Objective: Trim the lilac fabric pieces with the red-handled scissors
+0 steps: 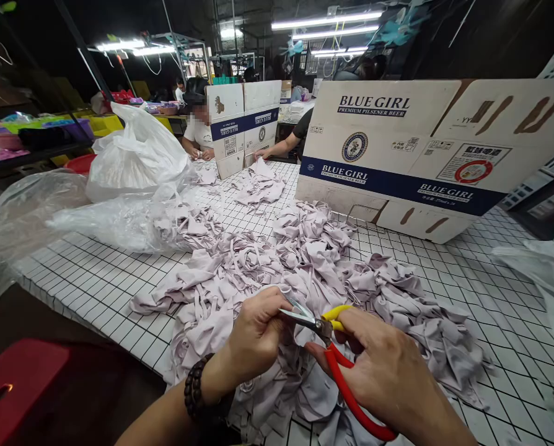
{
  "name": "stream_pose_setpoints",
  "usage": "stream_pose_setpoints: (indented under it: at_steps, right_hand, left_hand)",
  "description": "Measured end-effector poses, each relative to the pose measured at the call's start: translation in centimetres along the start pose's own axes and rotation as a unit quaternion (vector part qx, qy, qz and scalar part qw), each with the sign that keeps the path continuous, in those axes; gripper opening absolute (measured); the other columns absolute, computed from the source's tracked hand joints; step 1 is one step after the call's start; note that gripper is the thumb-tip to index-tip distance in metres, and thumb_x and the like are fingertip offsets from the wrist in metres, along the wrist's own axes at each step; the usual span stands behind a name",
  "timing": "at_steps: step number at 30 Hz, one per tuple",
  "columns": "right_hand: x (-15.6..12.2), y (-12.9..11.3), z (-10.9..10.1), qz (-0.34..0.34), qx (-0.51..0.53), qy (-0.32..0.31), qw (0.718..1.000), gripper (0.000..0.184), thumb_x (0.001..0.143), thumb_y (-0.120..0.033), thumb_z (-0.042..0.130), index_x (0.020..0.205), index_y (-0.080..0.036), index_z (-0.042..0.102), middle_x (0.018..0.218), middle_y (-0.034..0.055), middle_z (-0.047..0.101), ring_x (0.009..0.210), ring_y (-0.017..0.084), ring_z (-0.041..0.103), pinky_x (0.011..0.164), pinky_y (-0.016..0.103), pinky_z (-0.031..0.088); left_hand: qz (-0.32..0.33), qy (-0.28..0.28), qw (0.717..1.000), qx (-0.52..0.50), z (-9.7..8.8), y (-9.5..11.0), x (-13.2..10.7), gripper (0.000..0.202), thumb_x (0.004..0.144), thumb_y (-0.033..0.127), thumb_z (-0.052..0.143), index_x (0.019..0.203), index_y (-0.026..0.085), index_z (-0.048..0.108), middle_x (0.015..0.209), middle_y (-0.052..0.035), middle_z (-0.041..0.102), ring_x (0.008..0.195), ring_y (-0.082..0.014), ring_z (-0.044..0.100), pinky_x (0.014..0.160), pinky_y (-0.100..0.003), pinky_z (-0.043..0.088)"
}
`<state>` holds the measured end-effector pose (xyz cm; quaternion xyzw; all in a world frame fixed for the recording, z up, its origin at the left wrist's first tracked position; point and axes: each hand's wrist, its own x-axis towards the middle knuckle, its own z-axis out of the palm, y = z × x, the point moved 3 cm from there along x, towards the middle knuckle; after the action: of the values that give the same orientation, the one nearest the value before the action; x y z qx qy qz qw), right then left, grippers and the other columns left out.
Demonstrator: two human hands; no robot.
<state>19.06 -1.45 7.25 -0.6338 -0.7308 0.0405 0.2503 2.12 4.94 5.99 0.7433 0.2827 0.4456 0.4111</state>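
Note:
My right hand (379, 359) grips a pair of scissors (322, 328) with one yellow and one red handle. Their slightly parted blades point left, with the tips at the fingers of my left hand (261, 328). That hand is closed in a pinch on the edge of a pale lilac fabric piece (277, 288), which lies partly hidden behind the fingers and blades. Under and around both hands spreads a heap of crumpled lilac fabric pieces (244, 260), some with narrow straps. A dark bead bracelet circles my left wrist.
A large Blue Girl carton (398, 148) stands on the right of the grid-patterned table (119, 279), a smaller carton (253, 118) farther back. Plastic bags (137, 155) lie at left. Beyond, people sit at the table; one arm (281, 147) reaches toward fabric. A red stool (26, 378) is lower left.

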Motion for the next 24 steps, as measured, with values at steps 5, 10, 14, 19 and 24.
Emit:
stream_pose_setpoints:
  at_steps: [5,10,14,19,24]
  right_hand:
    - [0.09,-0.03,0.13,-0.011,0.004,0.008,1.000,0.033,0.079,-0.044,0.063,0.062,-0.023,0.044,0.054,-0.0038,0.050,0.046,0.012,0.047,0.044,0.023,0.032]
    - [0.08,0.14,0.41,-0.018,-0.009,0.017,1.000,0.039,0.078,-0.046,0.062,0.058,-0.023,0.038,0.051,-0.0044,0.047,0.043,0.011,0.043,0.043,0.024,0.029]
    - [0.04,0.36,0.55,-0.015,-0.002,0.014,1.000,0.040,0.077,-0.045,0.062,0.057,-0.023,0.036,0.050,-0.0047,0.045,0.042,0.010,0.041,0.043,0.024,0.027]
    - [0.09,0.30,0.63,-0.016,0.018,0.000,1.000,0.040,0.076,-0.041,0.064,0.058,-0.023,0.033,0.050,-0.0056,0.041,0.043,0.010,0.038,0.043,0.023,0.027]
    - [0.31,0.59,0.98,-0.019,0.064,-0.005,0.998,0.046,0.074,-0.039,0.067,0.055,-0.022,0.029,0.049,-0.0067,0.034,0.044,0.009,0.032,0.044,0.024,0.023]
  left_hand:
    - [-0.008,-0.007,1.000,-0.013,0.04,-0.20,0.06,0.022,0.086,0.008,0.051,0.069,0.017,0.062,0.065,-0.0011,0.052,0.062,-0.0134,0.049,0.058,-0.024,0.037]
    - [-0.019,-0.020,0.999,-0.028,0.09,-0.26,0.05,0.023,0.089,0.011,0.051,0.070,0.018,0.063,0.066,-0.0013,0.053,0.064,-0.0142,0.049,0.061,-0.025,0.038]
    - [-0.025,-0.028,0.998,-0.044,0.05,-0.16,0.03,0.025,0.091,0.017,0.051,0.069,0.018,0.062,0.069,-0.0023,0.055,0.067,-0.0151,0.051,0.062,-0.026,0.039]
    - [-0.029,-0.041,0.997,-0.056,0.02,-0.34,-0.06,0.026,0.093,0.020,0.050,0.071,0.018,0.063,0.072,-0.0031,0.058,0.068,-0.0149,0.053,0.064,-0.025,0.041]
    - [-0.034,-0.044,0.996,-0.070,-0.04,-0.62,-0.16,0.028,0.094,0.027,0.051,0.074,0.016,0.068,0.071,-0.0034,0.057,0.065,-0.0135,0.052,0.060,-0.024,0.041]
